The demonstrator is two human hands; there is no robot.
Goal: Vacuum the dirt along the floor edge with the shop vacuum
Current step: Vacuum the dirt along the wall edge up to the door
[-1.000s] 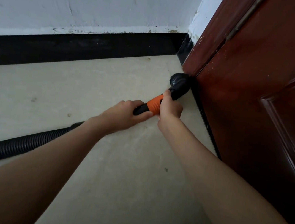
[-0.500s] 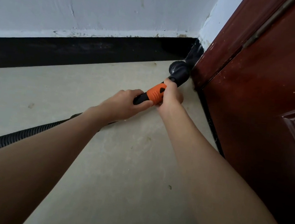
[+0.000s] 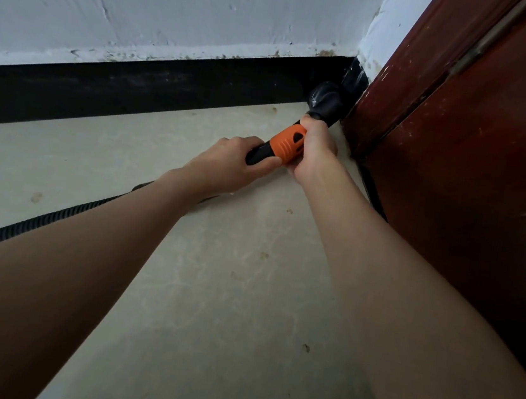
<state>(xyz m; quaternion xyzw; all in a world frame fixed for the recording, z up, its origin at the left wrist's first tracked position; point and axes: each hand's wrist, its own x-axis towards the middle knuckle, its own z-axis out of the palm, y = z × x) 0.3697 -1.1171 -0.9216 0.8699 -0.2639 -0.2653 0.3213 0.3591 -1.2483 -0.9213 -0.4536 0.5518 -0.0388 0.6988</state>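
Working the corner: the brush nozzle [image 3: 325, 102] sits in the upper right of centre, pressed into the angle where the black skirting [image 3: 135, 94] meets the door frame [image 3: 397, 93].
Step in hand: judged to be suction along the floor edge, at its far end.
Technique: keep the nozzle low and flat to the floor [image 3: 226, 294], draw it slowly along the skirting line, and let the hose [image 3: 36, 224] trail slack so that it does not drag the head off the edge.
Left hand [image 3: 226, 165]: fingers curled round the black tube just behind the orange collar [image 3: 286, 146].
Right hand [image 3: 315, 149]: fingers wrapped round the collar and the nozzle neck, steering.
Nozzle, appearance: black, rounded, glossy; bristles cannot be made out.
Collar, appearance: orange, ribbed, with an oval slot.
Hose, appearance: black, corrugated, running to the left edge of the frame.
Dirt remaining: small brown specks [image 3: 305, 348] lie scattered on the pale floor, lower centre.
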